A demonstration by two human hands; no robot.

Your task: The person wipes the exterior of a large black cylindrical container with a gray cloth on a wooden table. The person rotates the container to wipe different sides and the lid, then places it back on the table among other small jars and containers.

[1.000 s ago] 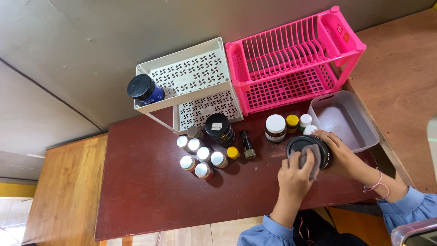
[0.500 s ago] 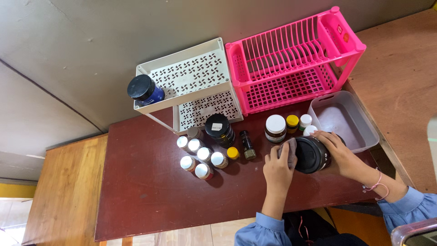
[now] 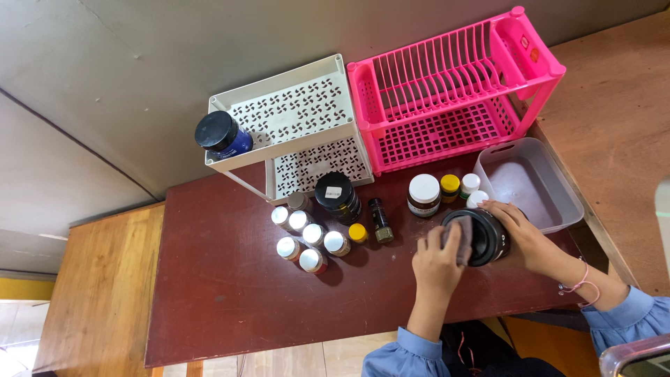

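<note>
The right hand (image 3: 520,234) is gripping a large, smooth black plastic jar (image 3: 481,236) tilted over the dark red table (image 3: 230,293), while the left hand (image 3: 436,262) is pressing a soft grey cloth (image 3: 462,241) to its lid. The translucent tub (image 3: 534,185) alongside seems empty.

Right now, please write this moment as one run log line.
left hand: presses grey cloth on lid | right hand: grips black jar | jar tilted

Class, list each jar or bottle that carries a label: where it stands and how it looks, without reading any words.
Blue jar: white shelf, top tier; black lid.
Dark jar: beside the shelf; white sticker on lid.
Brown jar: by the pink rack; white lid.
Black jar: tilted between both hands.
</note>
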